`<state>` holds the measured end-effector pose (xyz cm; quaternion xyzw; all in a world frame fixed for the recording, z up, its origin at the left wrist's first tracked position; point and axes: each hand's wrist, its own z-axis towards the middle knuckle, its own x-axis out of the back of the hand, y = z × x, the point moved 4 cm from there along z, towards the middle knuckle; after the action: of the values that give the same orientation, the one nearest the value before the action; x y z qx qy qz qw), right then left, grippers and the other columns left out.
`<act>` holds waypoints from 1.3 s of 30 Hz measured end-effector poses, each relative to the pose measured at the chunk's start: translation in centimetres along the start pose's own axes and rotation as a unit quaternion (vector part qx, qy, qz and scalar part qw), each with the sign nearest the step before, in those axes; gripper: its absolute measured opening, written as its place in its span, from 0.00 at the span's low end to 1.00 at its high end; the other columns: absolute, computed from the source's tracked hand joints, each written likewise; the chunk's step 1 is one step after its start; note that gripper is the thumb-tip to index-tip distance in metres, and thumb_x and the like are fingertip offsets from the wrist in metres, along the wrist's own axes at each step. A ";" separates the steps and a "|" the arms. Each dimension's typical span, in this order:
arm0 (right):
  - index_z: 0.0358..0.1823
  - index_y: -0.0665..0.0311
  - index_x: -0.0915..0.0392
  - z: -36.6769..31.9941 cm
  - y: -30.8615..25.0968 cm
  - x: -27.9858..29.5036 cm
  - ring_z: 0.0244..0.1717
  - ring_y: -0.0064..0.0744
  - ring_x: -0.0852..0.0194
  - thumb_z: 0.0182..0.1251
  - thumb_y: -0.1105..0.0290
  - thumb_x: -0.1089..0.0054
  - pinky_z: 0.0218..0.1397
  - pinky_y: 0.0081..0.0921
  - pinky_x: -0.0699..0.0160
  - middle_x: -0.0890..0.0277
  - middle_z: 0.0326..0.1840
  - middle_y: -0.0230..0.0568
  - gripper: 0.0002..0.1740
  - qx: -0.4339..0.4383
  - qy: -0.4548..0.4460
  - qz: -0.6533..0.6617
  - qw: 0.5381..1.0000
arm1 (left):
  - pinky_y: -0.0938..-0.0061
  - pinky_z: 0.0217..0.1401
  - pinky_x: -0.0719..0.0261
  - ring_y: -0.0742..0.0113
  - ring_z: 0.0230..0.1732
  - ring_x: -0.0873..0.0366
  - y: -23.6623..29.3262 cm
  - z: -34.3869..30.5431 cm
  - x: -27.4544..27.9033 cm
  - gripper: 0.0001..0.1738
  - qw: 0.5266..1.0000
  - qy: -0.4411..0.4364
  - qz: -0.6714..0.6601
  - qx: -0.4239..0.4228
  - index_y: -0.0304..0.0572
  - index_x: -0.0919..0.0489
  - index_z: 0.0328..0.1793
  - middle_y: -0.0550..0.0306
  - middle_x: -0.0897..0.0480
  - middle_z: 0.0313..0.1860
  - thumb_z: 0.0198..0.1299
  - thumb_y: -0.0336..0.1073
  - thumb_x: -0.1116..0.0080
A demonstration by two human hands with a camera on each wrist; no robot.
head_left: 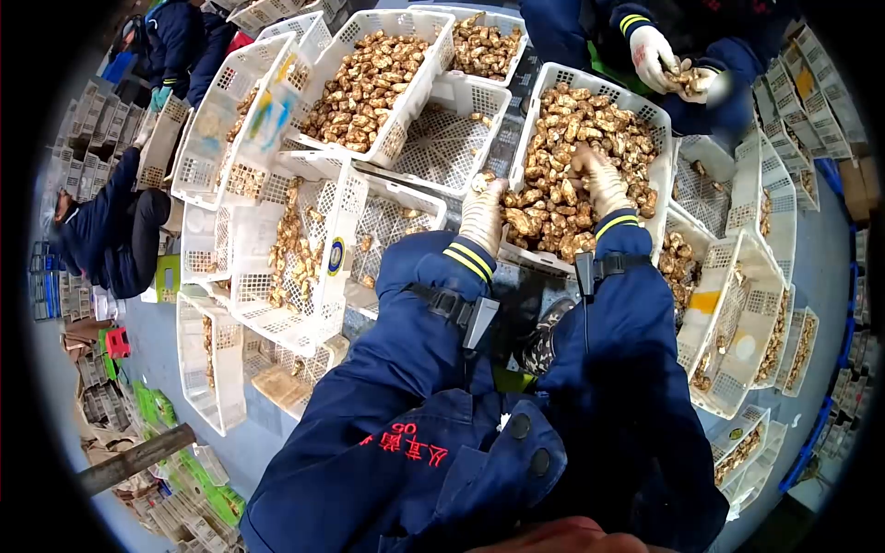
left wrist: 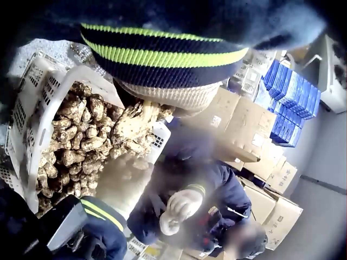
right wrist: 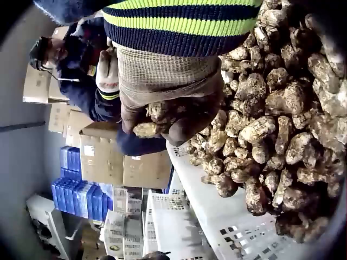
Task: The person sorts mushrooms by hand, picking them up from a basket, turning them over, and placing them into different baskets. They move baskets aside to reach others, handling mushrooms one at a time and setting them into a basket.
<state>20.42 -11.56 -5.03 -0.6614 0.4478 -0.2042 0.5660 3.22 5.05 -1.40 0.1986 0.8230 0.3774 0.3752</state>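
A white plastic crate in front of me is heaped with stubby brown-and-white mushrooms. My gloved left hand is at the crate's near left corner and pinches a pale mushroom at its fingertips. Over the right part of the heap, my gloved right hand has its fingers bent downward. In the right wrist view, the thumb and fingers of that hand grip a couple of mushrooms; its palm hides part of them.
To the left stands an emptier crate beside a full one. More crates with mushrooms stand at the right. Across from me, another person's gloved hands hold a mushroom. Cardboard boxes are stacked in the background.
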 end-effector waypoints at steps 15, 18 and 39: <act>0.50 0.61 0.18 -0.9 5.9 -2.8 0.53 0.46 0.22 0.56 0.56 0.43 0.57 0.39 0.24 0.19 0.50 0.48 0.24 -0.117 -0.105 -0.722 0.674 | 0.67 0.50 0.23 0.62 0.44 0.23 -0.7 0.6 0.0 0.14 0.997 -0.015 -0.074 0.033 0.41 0.24 0.49 0.54 0.21 0.42 0.57 0.35 0.41; 0.48 0.59 0.17 -2.4 6.1 -6.1 0.53 0.44 0.20 0.59 0.60 0.44 0.53 0.42 0.21 0.19 0.50 0.48 0.18 -0.167 -0.066 -0.777 0.604 | 0.67 0.50 0.23 0.62 0.44 0.23 -0.3 0.6 0.2 0.14 0.998 0.001 -0.040 0.038 0.42 0.24 0.50 0.53 0.21 0.41 0.58 0.35 0.41; 0.55 0.64 0.22 -3.3 2.1 -0.9 0.56 0.35 0.27 0.61 0.60 0.39 0.63 0.30 0.35 0.21 0.52 0.43 0.23 -0.074 -0.021 -0.291 0.954 | 0.67 0.48 0.22 0.62 0.42 0.22 -1.7 1.6 0.2 0.15 0.999 -0.033 -0.038 0.009 0.41 0.25 0.49 0.54 0.21 0.41 0.55 0.34 0.39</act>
<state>16.64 -12.56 -5.88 -0.8074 0.2377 -0.3120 0.4408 4.25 4.85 -3.50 0.1828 0.8207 0.3486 0.4141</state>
